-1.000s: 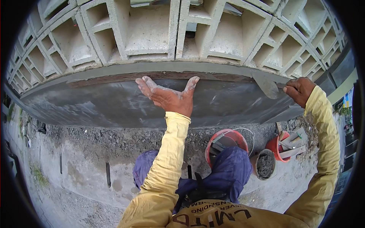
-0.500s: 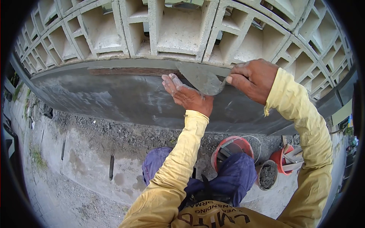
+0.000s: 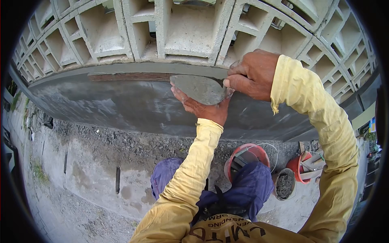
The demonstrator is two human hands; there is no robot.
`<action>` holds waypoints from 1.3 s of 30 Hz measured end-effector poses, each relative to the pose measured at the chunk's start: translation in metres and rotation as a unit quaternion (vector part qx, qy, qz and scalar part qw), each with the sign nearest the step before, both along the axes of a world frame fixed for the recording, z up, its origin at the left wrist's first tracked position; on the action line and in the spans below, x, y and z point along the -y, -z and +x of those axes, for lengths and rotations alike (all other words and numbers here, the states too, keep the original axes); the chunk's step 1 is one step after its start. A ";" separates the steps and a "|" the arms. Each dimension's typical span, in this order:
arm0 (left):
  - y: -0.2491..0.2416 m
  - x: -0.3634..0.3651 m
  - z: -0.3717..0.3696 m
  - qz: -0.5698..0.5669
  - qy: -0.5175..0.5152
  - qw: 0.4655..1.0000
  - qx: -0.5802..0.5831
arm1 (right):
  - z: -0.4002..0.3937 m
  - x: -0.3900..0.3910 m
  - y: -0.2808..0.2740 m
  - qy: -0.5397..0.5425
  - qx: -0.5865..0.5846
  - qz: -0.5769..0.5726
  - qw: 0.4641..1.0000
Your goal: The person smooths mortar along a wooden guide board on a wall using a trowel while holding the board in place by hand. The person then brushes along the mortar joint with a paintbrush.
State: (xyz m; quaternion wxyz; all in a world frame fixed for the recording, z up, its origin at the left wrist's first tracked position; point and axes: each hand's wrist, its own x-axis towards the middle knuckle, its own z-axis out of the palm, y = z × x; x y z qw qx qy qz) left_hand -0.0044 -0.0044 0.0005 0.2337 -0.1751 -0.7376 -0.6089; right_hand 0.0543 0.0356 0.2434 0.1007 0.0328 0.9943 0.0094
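Note:
A pointed trowel blade (image 3: 199,89), grey with mortar, lies just over the palm of my left hand (image 3: 207,111), whose fingers stretch out under it, partly hidden. Closed around the trowel's right end is my right hand (image 3: 255,76); the handle is covered by the fingers. Behind the blade, a brown wooden strip (image 3: 129,77) lies along the top of the dark grey plastered wall (image 3: 133,101), below the pale ledge.
Pale openwork blocks (image 3: 188,32) rise above the ledge. Near my knees stand a red bucket with tools (image 3: 265,152), a small bucket of mortar (image 3: 285,184) and another red bucket (image 3: 295,168). Gravel (image 3: 121,139) runs along the wall's foot.
The trowel has moved left and down off the ledge, and its blade now covers much of my left palm. My right hand has shifted left with it.

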 end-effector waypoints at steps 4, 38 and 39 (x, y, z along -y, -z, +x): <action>0.006 0.000 -0.001 -0.099 0.030 0.993 0.055 | 0.003 0.008 0.002 -0.011 -0.031 -0.001 0.999; -0.004 -0.010 -0.009 -0.003 -0.036 0.991 -0.131 | 0.242 -0.194 0.006 0.266 0.017 0.019 0.964; -0.003 -0.011 -0.007 -0.001 -0.032 0.991 -0.132 | 0.253 -0.199 0.007 0.285 0.013 0.019 0.958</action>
